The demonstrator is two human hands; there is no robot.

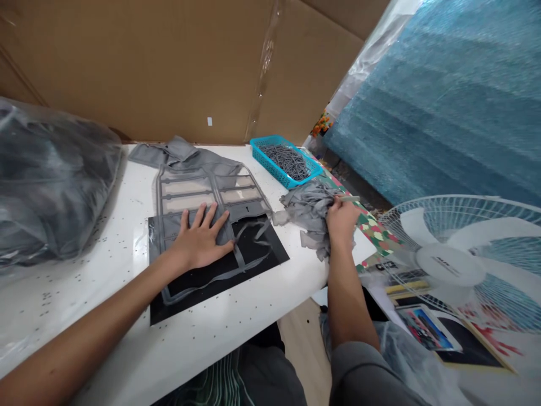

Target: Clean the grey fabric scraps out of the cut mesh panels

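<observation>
My left hand (200, 239) lies flat with its fingers spread on a grey die-cut sheet (198, 189) that rests partly on a black mat (253, 254) on the white table (114, 265). My right hand (340, 220) is closed on a bunch of grey scrap strips (306, 208) at the table's right edge. A thin strip of the grey sheet trails loosely over the mat in front of my left hand.
A blue basket (270, 163) of small dark grey pieces stands behind the scrap bunch. A big plastic bag of dark material (51, 180) fills the left. Cardboard (169, 62) walls the back. A white fan (465, 254) stands low at right beside blue wrapped bundles (443, 101).
</observation>
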